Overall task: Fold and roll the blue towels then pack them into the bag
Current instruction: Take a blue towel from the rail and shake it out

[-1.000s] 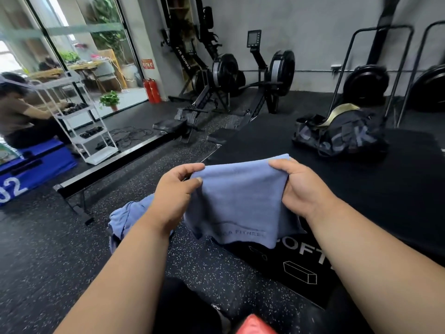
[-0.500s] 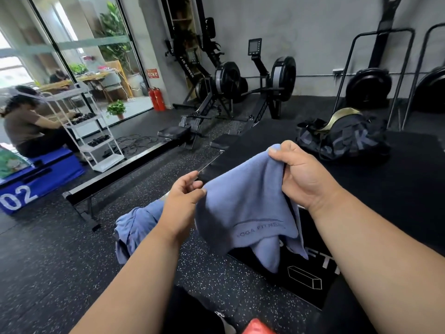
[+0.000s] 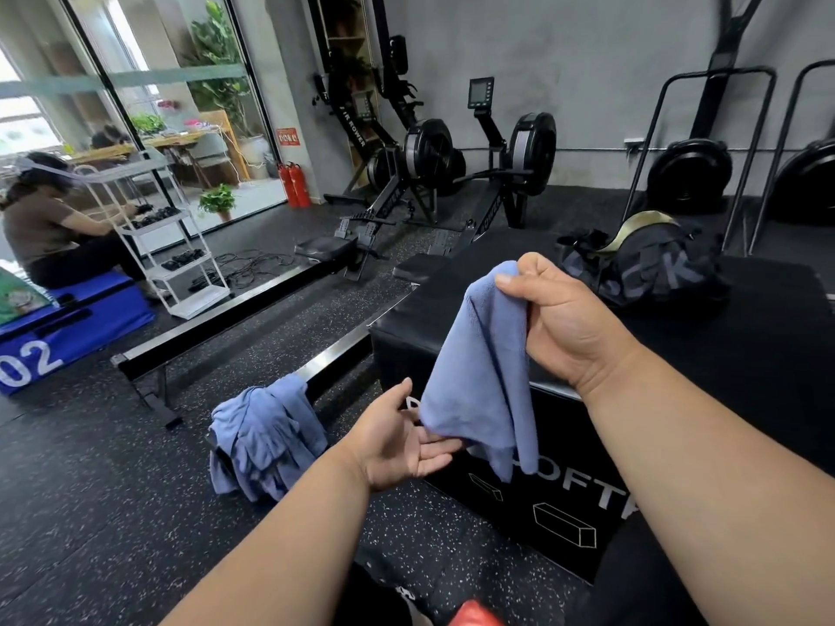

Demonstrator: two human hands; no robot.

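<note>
right hand (image 3: 567,327) pinching blue towel (image 3: 479,372) top edge, hanging over black box (image 3: 745,336) | left hand (image 3: 402,440) unclenched, touching hem | advice: catch lower corner, align edges before folding

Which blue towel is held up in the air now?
The blue towel hanging from the right hand; the other towels lie draped in a heap over the rail.

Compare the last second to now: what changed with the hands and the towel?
The left hand let go of the top edge, dropped and now lies open, palm up, fingers touching the lower edge of the blue towel. The right hand kept pinching its corner and lifted, so the towel went from spread wide to hanging in folds. The towel pile and bag stayed put.
</note>
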